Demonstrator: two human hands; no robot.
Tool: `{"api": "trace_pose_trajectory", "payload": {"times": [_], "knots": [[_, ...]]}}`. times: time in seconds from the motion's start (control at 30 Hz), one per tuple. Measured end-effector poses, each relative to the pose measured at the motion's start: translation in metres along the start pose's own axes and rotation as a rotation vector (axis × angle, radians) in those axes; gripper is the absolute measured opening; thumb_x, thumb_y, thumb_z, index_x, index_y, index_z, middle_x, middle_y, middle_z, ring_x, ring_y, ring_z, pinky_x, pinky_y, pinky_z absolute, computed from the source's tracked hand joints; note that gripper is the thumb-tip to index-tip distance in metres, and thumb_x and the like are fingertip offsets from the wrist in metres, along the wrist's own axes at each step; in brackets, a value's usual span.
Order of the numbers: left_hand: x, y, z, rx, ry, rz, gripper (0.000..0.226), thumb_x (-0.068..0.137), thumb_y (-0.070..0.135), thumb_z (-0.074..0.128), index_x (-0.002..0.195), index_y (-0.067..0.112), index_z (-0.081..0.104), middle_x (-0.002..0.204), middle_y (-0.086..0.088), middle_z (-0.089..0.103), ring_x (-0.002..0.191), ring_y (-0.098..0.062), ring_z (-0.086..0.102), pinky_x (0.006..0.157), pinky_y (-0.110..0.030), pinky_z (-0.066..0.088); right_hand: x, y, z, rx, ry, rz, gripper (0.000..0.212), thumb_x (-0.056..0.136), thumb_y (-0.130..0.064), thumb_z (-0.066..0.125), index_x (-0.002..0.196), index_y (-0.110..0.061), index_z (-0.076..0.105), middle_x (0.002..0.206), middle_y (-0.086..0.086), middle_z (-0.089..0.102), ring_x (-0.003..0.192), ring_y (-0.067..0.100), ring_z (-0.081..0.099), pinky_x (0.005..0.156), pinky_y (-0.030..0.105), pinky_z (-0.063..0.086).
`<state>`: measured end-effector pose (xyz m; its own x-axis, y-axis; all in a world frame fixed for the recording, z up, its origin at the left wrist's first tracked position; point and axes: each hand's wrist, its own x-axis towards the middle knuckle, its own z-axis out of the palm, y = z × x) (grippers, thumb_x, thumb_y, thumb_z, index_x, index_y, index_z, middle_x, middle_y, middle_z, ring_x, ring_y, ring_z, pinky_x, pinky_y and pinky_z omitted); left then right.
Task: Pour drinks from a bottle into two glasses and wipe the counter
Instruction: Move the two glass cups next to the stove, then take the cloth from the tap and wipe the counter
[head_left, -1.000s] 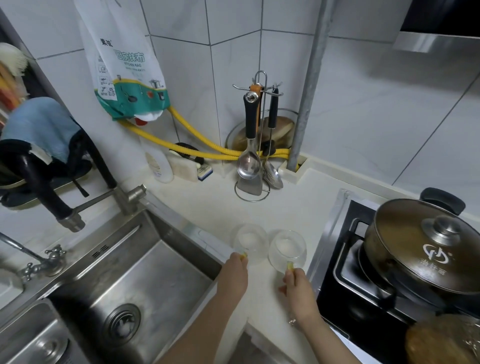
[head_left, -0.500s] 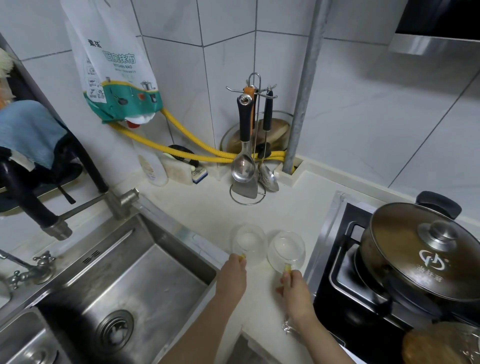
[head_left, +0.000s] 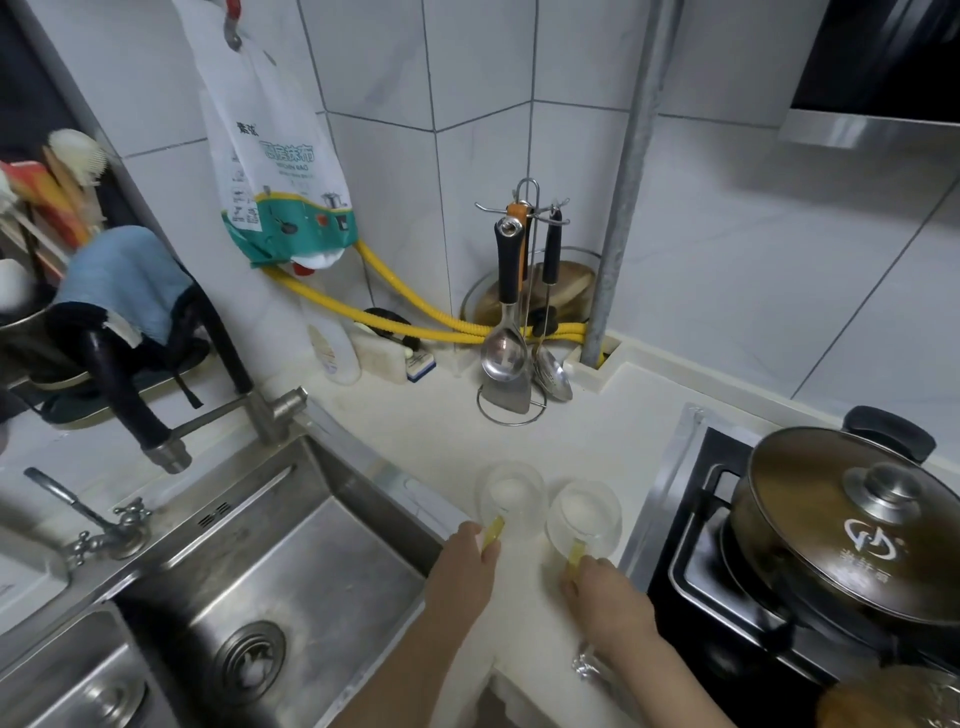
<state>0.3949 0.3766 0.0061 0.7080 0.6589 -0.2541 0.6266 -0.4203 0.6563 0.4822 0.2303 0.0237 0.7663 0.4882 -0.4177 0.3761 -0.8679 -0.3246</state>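
Glasses on the counter (head_left: 597, 431), side by side between sink (head_left: 291, 561) and stove (head_left: 691, 525). Left glass (head_left: 511, 496) just beside the sink's rim; right glass (head_left: 584, 517) on the far side from the sink, nearly touching its neighbour. Both clear, upright, each with a yellow handle pointing toward the person. Left hand (head_left: 465, 564) curled at the left glass's handle, fingertips pinching it. Right hand (head_left: 605, 592) likewise pinching the right glass's handle, fingers bent, knuckles up. Behind the sink, beyond the glasses: a wire rack (head_left: 519, 332) hung with ladle and spatula, standing in the tiled corner. Further along the wall from the sink: a white bottle (head_left: 332, 348), a sponge (head_left: 382, 356), a yellow hose (head_left: 415, 325). Above those, a hanging printed bag (head_left: 270, 156). On the stove, away from the sink: a lidded pot (head_left: 852, 525). At the sink's back rim: a tap (head_left: 223, 421). Left of the sink, a blue cloth (head_left: 119, 280) draped over a dark pipe.
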Motion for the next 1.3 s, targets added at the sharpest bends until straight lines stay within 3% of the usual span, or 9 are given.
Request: {"api": "trace_pose_trajectory", "payload": {"times": [0.17,0.37,0.43,0.6,0.8,0.97,1.1,1.2,1.3], "knots": [[-0.017,-0.014,-0.016,0.001,0.015,-0.016,0.038,0.095,0.043,0.044,0.128,0.023,0.045,0.113,0.003,0.061,0.095,-0.011,0.056,0.081,-0.022,0.042,-0.012,-0.021,-0.011,-0.091,-0.016,-0.118,0.035,0.096,-0.04,0.033,0.11,-0.018,0.055,0.115,0.003,0.063,0.106,0.022,0.06,0.073,0.029,0.04],[-0.043,-0.031,-0.05,0.009,0.183,-0.024,0.027,0.09,0.047,0.05,0.109,0.028,0.056,0.092,0.009,0.066,0.085,-0.012,0.062,0.079,-0.032,0.052,-0.02,-0.067,-0.005,0.021,0.026,-0.498,0.039,0.096,-0.046,0.036,0.126,-0.022,0.041,0.123,0.001,0.059,0.115,0.02,0.055,0.092,0.031,0.043],[-0.052,-0.04,-0.065,-0.017,0.256,-0.046,0.03,0.09,0.045,0.051,0.113,0.027,0.056,0.097,0.005,0.068,0.091,-0.016,0.064,0.081,-0.029,0.051,-0.022,-0.09,-0.004,0.065,0.047,-0.565,0.04,0.096,-0.046,0.038,0.129,-0.024,0.039,0.121,-0.001,0.06,0.113,0.018,0.056,0.094,0.031,0.043],[-0.071,-0.068,-0.112,0.05,0.43,-0.074,0.031,0.091,0.043,0.049,0.119,0.029,0.056,0.112,0.007,0.067,0.103,-0.015,0.061,0.082,-0.023,0.045,-0.024,-0.147,-0.001,0.128,0.059,-0.723,0.031,0.095,-0.045,0.042,0.119,-0.024,0.045,0.086,-0.011,0.059,0.085,0.012,0.06,0.074,0.023,0.045],[-0.085,-0.091,-0.182,0.026,0.608,-0.148,0.032,0.091,0.046,0.051,0.118,0.031,0.057,0.108,0.009,0.068,0.101,-0.012,0.062,0.081,-0.025,0.046,-0.023,-0.218,-0.007,0.1,0.066,-0.807,0.038,0.094,-0.047,0.04,0.127,-0.028,0.044,0.099,-0.005,0.065,0.092,0.014,0.062,0.083,0.031,0.05],[-0.078,-0.095,-0.256,-0.009,0.688,-0.128,0.032,0.094,0.045,0.047,0.117,0.025,0.059,0.102,0.007,0.069,0.09,-0.008,0.062,0.079,-0.028,0.05,-0.018,-0.278,-0.033,0.233,0.053,-0.825,0.031,0.095,-0.046,0.042,0.119,-0.027,0.05,0.076,-0.018,0.055,0.068,-0.006,0.05,0.059,0.013,0.035],[-0.054,-0.08,-0.323,-0.165,0.753,-0.102,0.033,0.095,0.042,0.046,0.117,0.022,0.059,0.106,0.002,0.067,0.091,-0.01,0.059,0.08,-0.031,0.05,-0.007,-0.332,-0.066,0.438,0.044,-0.796,0.036,0.097,-0.042,0.039,0.122,-0.02,0.05,0.112,0.003,0.065,0.092,0.012,0.059,0.072,0.024,0.041],[-0.031,-0.064,-0.363,-0.405,0.726,-0.107,0.038,0.097,0.041,0.04,0.12,0.016,0.056,0.108,-0.004,0.065,0.099,-0.021,0.061,0.093,-0.043,0.048,-0.002,-0.371,-0.089,0.585,0.042,-0.743,0.04,0.097,-0.042,0.038,0.125,-0.015,0.049,0.12,0.007,0.061,0.104,0.02,0.06,0.084,0.036,0.048],[-0.007,-0.054,-0.387,-0.481,0.643,-0.141,0.043,0.099,0.045,0.032,0.109,0.011,0.057,0.11,-0.012,0.064,0.102,-0.028,0.06,0.097,-0.047,0.046,0.0,-0.405,-0.104,0.637,0.0,-0.7,0.05,0.096,-0.049,0.032,0.132,-0.017,0.043,0.126,0.006,0.056,0.113,0.025,0.056,0.098,0.047,0.044]]}}
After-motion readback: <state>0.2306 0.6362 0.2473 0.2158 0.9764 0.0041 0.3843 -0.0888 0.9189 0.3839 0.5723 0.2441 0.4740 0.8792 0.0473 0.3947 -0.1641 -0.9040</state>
